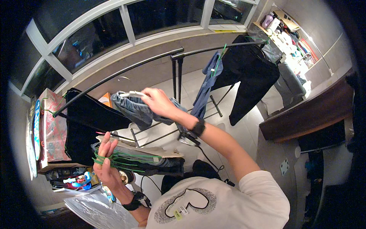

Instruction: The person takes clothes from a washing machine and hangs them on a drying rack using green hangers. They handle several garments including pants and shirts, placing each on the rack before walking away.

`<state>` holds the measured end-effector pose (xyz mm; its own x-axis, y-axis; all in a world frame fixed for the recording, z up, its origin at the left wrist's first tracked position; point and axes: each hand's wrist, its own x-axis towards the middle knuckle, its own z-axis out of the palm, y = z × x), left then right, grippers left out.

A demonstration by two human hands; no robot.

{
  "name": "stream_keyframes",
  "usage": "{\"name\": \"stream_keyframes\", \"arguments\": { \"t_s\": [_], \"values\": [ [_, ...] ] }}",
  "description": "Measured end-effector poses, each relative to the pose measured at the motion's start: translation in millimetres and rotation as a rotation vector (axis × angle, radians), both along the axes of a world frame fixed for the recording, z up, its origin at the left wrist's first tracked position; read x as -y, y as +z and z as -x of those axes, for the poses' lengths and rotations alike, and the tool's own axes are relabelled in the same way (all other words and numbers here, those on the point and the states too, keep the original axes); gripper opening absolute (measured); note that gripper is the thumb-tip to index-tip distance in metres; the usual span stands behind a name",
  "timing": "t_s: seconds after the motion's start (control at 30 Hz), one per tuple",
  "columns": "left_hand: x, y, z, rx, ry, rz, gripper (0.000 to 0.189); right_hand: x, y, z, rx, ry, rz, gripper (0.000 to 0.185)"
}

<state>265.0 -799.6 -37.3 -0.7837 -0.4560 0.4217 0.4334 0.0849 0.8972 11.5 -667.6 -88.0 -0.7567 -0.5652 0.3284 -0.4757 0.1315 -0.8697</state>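
Note:
My right hand [158, 101] grips the waist of a pair of blue jeans [132, 110], where a white strip shows beside my fingers. The jeans hang below my forearm, in front of the rack. Several green wire hangers [123, 157] hang bunched over the fingers of my left hand [107, 170]. Folded garments [168, 166], dark and light, hang from them towards my body. Ahead runs a black metal drying rack [123, 74]. From its right bar a blue garment [208, 80] hangs on a green hanger, next to black trousers [248, 68].
More black clothing [91, 123] hangs at the rack's left end. Behind it are a patterned box [54, 128] and a blue skateboard [37, 128]. Toys [80, 181] lie at lower left, near a clear plastic sheet [97, 209]. A cluttered counter [291, 45] stands at upper right. A black cable [210, 159] trails near me.

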Motion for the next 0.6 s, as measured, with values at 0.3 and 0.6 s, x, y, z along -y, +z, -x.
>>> {"name": "stream_keyframes", "arguments": {
  "t_s": [0.3, 0.6],
  "values": [
    [-8, 1, 12, -0.009, 0.098, 0.048, 0.044, -236, 18, -85, 0.132, -0.068, -0.167, 0.022],
    [-10, 11, 28, -0.045, 0.109, 0.015, 0.044, -372, 48, -76, 0.265, -0.475, -0.247, 0.021]
  ]
}}
